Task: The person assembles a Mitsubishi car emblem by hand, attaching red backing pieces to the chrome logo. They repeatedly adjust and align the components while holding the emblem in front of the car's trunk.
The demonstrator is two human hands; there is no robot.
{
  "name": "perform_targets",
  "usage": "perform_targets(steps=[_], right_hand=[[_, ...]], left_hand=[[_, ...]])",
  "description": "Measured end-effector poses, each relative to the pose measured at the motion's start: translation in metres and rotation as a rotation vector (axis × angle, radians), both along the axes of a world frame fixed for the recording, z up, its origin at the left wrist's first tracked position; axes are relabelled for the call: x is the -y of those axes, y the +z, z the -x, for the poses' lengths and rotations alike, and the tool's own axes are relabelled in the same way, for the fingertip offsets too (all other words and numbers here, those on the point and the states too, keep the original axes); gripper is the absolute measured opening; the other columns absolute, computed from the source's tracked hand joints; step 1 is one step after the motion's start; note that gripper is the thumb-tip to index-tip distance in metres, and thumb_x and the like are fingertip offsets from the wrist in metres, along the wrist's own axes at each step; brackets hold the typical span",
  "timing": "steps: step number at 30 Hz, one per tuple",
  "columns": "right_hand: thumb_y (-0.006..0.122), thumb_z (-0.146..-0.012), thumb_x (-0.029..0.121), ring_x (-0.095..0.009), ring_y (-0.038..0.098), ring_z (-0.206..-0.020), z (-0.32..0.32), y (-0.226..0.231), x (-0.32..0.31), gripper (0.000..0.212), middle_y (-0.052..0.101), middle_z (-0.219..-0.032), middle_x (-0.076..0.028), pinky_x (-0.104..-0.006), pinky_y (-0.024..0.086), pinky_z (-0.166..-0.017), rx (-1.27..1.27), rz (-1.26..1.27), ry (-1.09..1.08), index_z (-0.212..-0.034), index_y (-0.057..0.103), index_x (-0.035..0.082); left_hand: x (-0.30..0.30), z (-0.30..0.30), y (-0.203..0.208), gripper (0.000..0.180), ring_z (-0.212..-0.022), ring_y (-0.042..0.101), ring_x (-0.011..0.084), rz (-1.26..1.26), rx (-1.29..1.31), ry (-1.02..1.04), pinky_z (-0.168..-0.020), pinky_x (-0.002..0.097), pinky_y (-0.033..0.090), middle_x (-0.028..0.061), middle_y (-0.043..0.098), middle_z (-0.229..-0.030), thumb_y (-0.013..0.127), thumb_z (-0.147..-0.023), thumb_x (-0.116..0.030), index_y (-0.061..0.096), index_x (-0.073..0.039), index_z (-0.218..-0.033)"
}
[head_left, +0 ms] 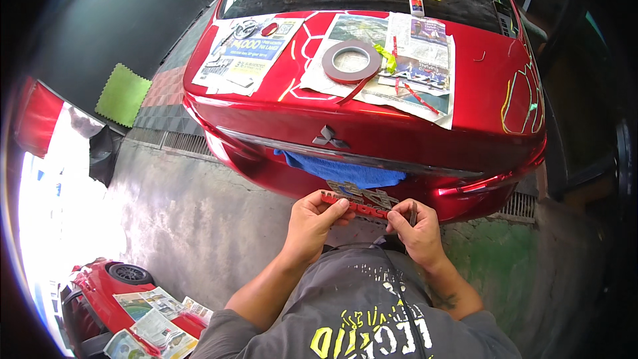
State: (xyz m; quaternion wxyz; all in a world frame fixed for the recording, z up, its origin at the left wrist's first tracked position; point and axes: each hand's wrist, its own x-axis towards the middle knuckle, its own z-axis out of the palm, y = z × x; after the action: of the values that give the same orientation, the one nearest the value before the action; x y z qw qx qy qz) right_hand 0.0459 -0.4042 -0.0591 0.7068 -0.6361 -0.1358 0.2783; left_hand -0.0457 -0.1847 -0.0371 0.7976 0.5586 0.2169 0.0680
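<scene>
In front of my body, just behind the red car's rear, my left hand point(311, 225) pinches the left end of a red emblem strip with raised letters point(362, 209). My right hand point(417, 234) is closed at the strip's right end, and a short dark strip point(413, 211) shows by its fingers. Silver-dark lettering point(359, 190) lies just beyond the red strip; whether it is a separate piece I cannot tell. Past it, a blue cloth point(345, 169) hangs under the trunk edge of the car point(266, 121).
On the trunk lid, newspaper sheets point(435, 46) hold a roll of double-sided tape point(330, 70), yellow-green scraps point(388, 60) and red tape pieces point(422, 100). Emblem parts point(244, 29) lie on another newspaper point(229, 60). A white glue bottle point(416, 4) stands by the rear window.
</scene>
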Motion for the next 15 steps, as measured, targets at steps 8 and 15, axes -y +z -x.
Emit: perform_targets(steps=[8, 15], right_hand=[[0.068, -0.103, 0.012, -0.004, 0.061, -0.072, -0.015, 0.001, 0.014, 0.013, 0.071, -0.08, -0.002, -0.0231, 0.048, -0.067, 0.031, -0.036, -0.026, -0.096, 0.068, 0.001], [0.068, -0.104, 0.012, -0.004, 0.06, -0.071, -0.017, -0.008, 0.028, 0.013, 0.071, -0.081, -0.001, -0.0223, 0.048, -0.066, 0.017, -0.077, -0.14, -0.097, 0.068, 0.002]], left_hand=[[0.003, -0.021, -0.006, 0.011, -0.092, 0.077, 0.0216, -0.008, 0.101, -0.117, -0.077, 0.0309, 0.061, 0.0122, 0.078, -0.102, 0.069, -0.104, -0.012, 0.069, -0.002, -0.107], [0.016, -0.044, 0.002, 0.014, -0.089, 0.077, 0.0175, -0.012, 0.003, -0.088, -0.073, 0.027, 0.06, 0.0091, 0.078, -0.099, 0.071, -0.104, -0.017, 0.069, -0.003, -0.103]])
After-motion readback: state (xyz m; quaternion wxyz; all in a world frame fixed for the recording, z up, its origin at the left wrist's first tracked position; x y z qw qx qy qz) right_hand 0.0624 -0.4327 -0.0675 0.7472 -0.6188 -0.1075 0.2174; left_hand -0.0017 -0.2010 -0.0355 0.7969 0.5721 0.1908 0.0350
